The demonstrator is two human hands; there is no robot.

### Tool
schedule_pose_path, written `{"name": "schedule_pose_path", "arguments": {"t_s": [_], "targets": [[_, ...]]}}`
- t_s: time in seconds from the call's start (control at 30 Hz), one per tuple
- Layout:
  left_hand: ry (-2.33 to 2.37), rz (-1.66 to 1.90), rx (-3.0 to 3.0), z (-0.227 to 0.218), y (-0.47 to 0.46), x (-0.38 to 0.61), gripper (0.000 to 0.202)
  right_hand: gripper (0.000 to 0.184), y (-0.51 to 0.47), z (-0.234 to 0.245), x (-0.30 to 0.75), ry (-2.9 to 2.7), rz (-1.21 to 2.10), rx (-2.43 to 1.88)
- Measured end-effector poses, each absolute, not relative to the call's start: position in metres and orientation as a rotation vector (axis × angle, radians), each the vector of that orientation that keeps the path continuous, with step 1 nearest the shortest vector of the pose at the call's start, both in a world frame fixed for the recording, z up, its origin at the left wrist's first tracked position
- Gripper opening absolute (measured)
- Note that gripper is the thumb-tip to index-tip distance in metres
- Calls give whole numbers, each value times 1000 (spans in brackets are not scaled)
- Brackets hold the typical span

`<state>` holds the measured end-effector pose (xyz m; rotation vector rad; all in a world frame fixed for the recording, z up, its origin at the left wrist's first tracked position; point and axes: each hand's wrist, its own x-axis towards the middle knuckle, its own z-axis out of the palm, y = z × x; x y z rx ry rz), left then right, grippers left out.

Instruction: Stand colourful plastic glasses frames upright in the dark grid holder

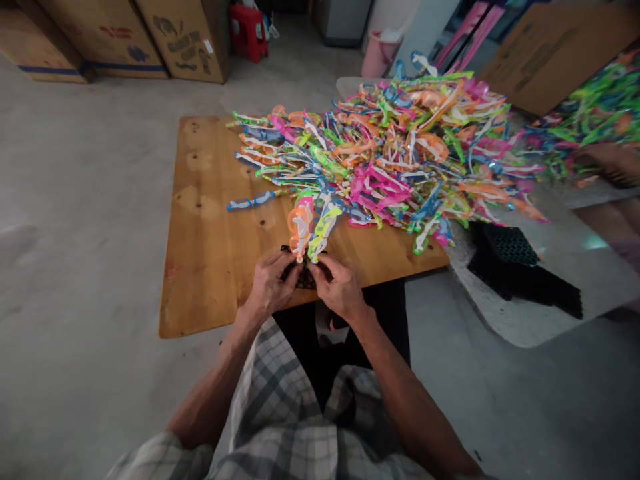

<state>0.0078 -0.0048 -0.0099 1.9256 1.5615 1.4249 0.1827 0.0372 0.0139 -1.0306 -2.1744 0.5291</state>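
My left hand [273, 281] is closed at the table's front edge, its fingertips pinching the lower end of an orange plastic piece [301, 223] with a white strip. Beside it my right hand [340, 285] pinches the end of a yellow-green plastic piece [324, 230], also with white on it. Both pieces point away from me, close together. Under and between my fingers lies a black patterned sheet or strip [306, 277], mostly hidden. Just beyond is a large heap of similar bright plastic pieces [380, 183] in pink, blue, orange and green; their exact kind is unclear.
The wooden table [210, 267] adjoins a grey stone-like table [515, 320] bearing black patterned strips [525, 267]. At far right is another person's hand [613, 162] by a second heap [600, 107]. Cardboard boxes [185, 40], a red stool [247, 32] and a pink bucket [379, 55] stand beyond.
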Motion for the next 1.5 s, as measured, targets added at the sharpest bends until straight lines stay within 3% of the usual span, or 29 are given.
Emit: {"name": "schedule_pose_path", "arguments": {"t_s": [1.07, 1.2, 1.33, 1.5], "targets": [[1837, 1288, 2210, -17, -8, 5, 14, 14, 24, -11, 153, -2178, 396, -1312], [1882, 1232, 2221, -25, 2, 1, 11, 19, 29, -5, 148, -2206, 317, -1404], [1813, 1117, 2143, -13, -7, -9, 21, 24, 23, 18, 162, -2153, 301, -1397], [2061, 1167, 1876, 19, -14, -56, 27, 35, 32, 30, 256, -1869, 231, -1563]]}}
